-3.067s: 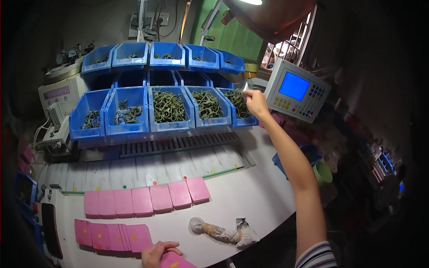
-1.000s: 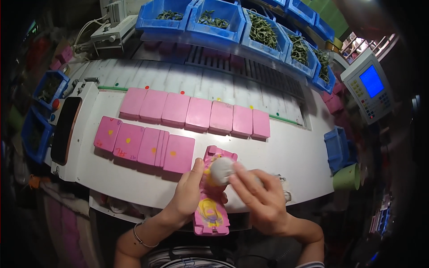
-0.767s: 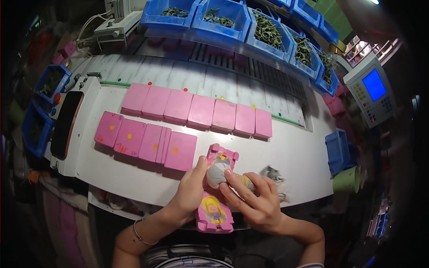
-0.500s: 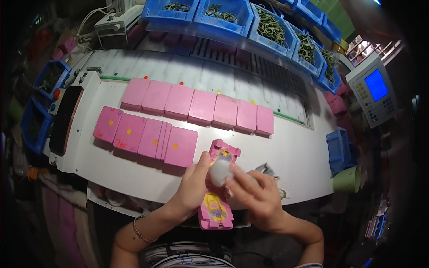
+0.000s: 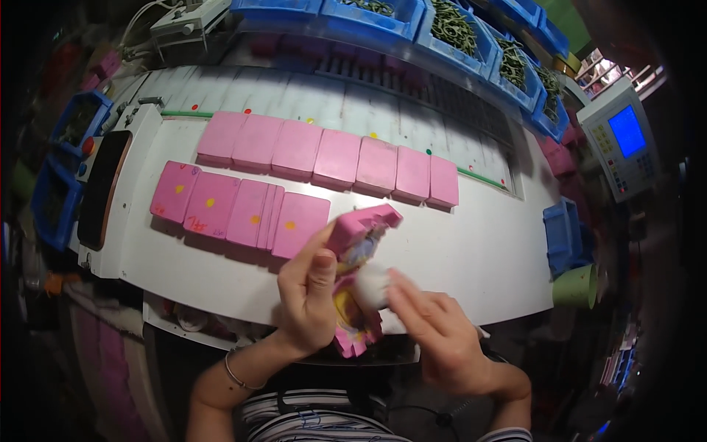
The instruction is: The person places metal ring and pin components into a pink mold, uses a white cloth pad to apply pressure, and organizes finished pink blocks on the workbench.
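My left hand (image 5: 305, 302) grips a pink mould (image 5: 361, 223) near the front edge of the table, its fingers behind the mould and the thumb upright. The mould is spread in two parts, the upper one tilted. The lower part (image 5: 355, 342) shows a yellow-lined hollow. Between the fingers of my right hand (image 5: 453, 346) is a soft white rounded pad (image 5: 373, 286), held against or just over the mould; motion blurs it. Left of the mould lies a row of pink blocks (image 5: 300, 236) with yellow dots.
A second row of pink blocks (image 5: 294, 147) runs along the white table (image 5: 471, 272). Blue bins (image 5: 456, 37) of green pieces hang above the far side. A control panel with a blue screen (image 5: 626, 131) stands right, above a green cup (image 5: 574, 287).
My left hand has tilted the mould, turning its upper part more edge-on. The white pad has moved slightly down and right with my right hand. The whole view has shifted a little.
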The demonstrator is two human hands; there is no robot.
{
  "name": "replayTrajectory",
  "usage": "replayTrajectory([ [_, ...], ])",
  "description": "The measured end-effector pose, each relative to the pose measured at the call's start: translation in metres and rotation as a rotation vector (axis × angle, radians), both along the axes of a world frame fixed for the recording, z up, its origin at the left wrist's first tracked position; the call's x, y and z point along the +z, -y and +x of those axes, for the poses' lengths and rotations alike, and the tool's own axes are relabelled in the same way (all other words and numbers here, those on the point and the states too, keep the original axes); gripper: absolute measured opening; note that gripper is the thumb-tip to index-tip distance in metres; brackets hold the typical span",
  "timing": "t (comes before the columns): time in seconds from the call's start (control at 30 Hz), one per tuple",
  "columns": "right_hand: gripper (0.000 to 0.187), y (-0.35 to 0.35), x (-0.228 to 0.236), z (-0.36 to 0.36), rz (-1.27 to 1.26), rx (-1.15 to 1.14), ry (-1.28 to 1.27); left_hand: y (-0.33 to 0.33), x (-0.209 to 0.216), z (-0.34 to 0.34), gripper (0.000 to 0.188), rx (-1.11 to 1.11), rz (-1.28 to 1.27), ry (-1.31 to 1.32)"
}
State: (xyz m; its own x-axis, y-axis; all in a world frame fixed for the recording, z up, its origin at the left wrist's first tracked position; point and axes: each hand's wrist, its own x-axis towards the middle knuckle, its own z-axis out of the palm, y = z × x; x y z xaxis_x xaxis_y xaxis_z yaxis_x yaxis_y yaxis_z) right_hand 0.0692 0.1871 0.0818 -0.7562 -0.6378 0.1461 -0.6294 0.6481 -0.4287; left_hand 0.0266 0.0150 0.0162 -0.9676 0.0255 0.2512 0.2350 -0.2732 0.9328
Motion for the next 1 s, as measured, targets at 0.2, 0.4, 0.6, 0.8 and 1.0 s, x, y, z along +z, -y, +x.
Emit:
replayTrajectory([
  [0.2,0.048,0.007,-0.003,0.013,0.035,0.019,0.084,-0.001,-0.003,-0.004,0.054,0.047,-0.079,-0.140],
  [0.4,0.052,0.011,-0.007,0.013,0.032,0.036,-0.070,-0.002,0.002,-0.007,0.056,-0.012,0.121,-0.088],
  [0.6,0.057,0.002,-0.011,0.003,-0.070,-0.111,-0.083,-0.006,0.000,-0.008,0.052,-0.063,0.194,0.068],
  [0.8,0.065,-0.007,-0.020,0.001,-0.011,-0.119,-0.054,-0.007,-0.005,-0.009,0.050,-0.108,0.086,0.109],
  [1.0,0.074,-0.008,-0.010,-0.011,-0.252,-0.289,0.005,-0.002,0.013,-0.006,0.053,-0.331,-0.047,0.081],
])
